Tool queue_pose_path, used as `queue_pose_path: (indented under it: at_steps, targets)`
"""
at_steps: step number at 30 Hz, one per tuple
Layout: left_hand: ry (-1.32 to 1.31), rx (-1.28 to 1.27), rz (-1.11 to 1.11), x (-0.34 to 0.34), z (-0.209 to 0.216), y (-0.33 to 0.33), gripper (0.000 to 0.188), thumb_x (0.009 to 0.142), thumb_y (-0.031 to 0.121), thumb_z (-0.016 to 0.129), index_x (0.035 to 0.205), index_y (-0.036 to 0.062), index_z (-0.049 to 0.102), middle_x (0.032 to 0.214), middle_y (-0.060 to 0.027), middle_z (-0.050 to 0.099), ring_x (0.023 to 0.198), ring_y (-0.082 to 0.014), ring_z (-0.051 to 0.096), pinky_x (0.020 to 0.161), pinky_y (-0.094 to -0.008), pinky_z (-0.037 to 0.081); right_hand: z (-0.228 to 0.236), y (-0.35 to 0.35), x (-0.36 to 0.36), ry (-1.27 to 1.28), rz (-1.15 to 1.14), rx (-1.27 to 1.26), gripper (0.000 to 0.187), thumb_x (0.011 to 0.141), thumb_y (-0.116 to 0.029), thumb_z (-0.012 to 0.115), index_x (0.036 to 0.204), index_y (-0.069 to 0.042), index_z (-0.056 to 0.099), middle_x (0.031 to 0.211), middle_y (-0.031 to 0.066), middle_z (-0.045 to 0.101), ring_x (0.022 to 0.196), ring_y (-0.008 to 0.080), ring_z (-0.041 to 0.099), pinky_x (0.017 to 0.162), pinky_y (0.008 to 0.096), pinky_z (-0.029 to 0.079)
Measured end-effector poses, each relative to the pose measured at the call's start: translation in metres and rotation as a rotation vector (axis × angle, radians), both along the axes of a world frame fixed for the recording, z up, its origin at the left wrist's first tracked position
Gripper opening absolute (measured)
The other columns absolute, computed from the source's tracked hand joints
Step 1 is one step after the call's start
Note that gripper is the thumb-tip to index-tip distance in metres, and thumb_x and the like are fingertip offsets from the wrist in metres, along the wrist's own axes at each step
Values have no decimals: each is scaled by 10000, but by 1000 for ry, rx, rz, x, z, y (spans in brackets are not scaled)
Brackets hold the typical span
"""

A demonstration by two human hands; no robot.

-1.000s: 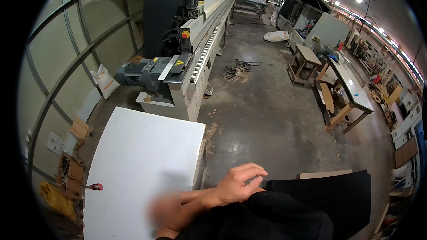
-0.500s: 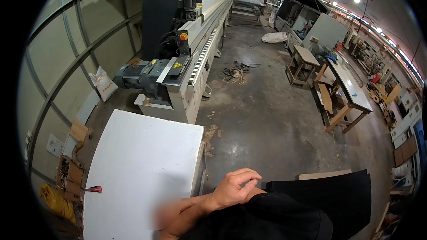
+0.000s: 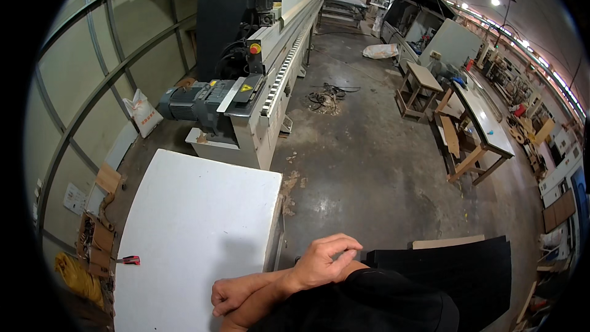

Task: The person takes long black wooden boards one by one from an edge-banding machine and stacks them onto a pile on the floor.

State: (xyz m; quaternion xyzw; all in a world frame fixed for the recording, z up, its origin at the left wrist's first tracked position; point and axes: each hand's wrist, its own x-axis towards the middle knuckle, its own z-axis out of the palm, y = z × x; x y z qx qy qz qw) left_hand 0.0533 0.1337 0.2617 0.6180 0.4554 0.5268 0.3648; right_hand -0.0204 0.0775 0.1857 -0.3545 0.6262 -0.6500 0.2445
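My forearms are crossed, so my left hand (image 3: 324,260) lies at the right, over my right forearm. Its fingers are loosely curled in and the thumb bends toward the index finger, with nothing visible between them. At the left, my right hand (image 3: 231,294) is closed in a loose fist over the right part of a white panel-topped table (image 3: 190,209), with nothing seen in it. I cannot tell whether that hand touches the surface. A red-and-grey utility knife (image 3: 129,260) lies at the table's left edge, apart from both hands.
Beyond the table stands a long machine (image 3: 243,117) with a motor. A dark panel stack (image 3: 448,276) lies at my right, a long workbench (image 3: 482,117) and small wooden table (image 3: 421,80) farther off. Black strips (image 3: 332,95) lie on the floor. A carton (image 3: 97,240) stands at left.
My right hand, smeared by motion half a second ago, now shows sharply at almost the same place. My left hand keeps its pose.
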Motion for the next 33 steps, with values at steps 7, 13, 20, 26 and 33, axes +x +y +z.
queue_pose_path:
  at_steps: [7, 13, 20, 26, 33]
  targets:
    - [-1, 21, -38, 6, -8, 2, 146, 855, 42, 567, 969, -7, 644, 945, -111, 650, 871, -199, 632, 761, -271, 488, 17, -1, 21, -36, -89, -30, 366, 886, -325, 576, 832, 37, 586, 780, 150, 605, 708, 205, 568, 657, 347, 451]
    - [1, 21, -85, 13, -17, 1, 144, 861, 45, 564, 970, -9, 641, 946, -111, 645, 822, -191, 634, 704, -265, 497, 39, 4, 29, -92, 14, -76, 478, 889, -401, 565, 1034, 52, 616, 969, 160, 652, 881, 238, 592, 790, 360, 472]
    - [-49, 21, -87, 16, -10, -1, 138, 857, 49, 575, 966, -12, 636, 937, -112, 643, 804, -203, 638, 684, -269, 501, 64, 8, 34, 30, -46, 45, 476, 892, -425, 559, 973, 39, 621, 894, 161, 651, 827, 233, 583, 742, 368, 464]
    - [2, 61, -82, 18, -8, -4, 129, 845, 65, 598, 950, 2, 639, 927, -104, 647, 815, -219, 642, 686, -290, 509, 69, 1, 28, 146, -43, 146, 526, 885, -465, 554, 940, 54, 621, 851, 180, 649, 784, 264, 590, 706, 387, 465]
    - [34, 121, -93, 18, 6, -13, 133, 846, 60, 605, 961, 7, 644, 938, -108, 651, 854, -232, 632, 750, -300, 502, 65, -13, 21, 93, -1, 11, 572, 877, -504, 535, 934, 58, 620, 850, 183, 649, 786, 272, 590, 706, 394, 465]
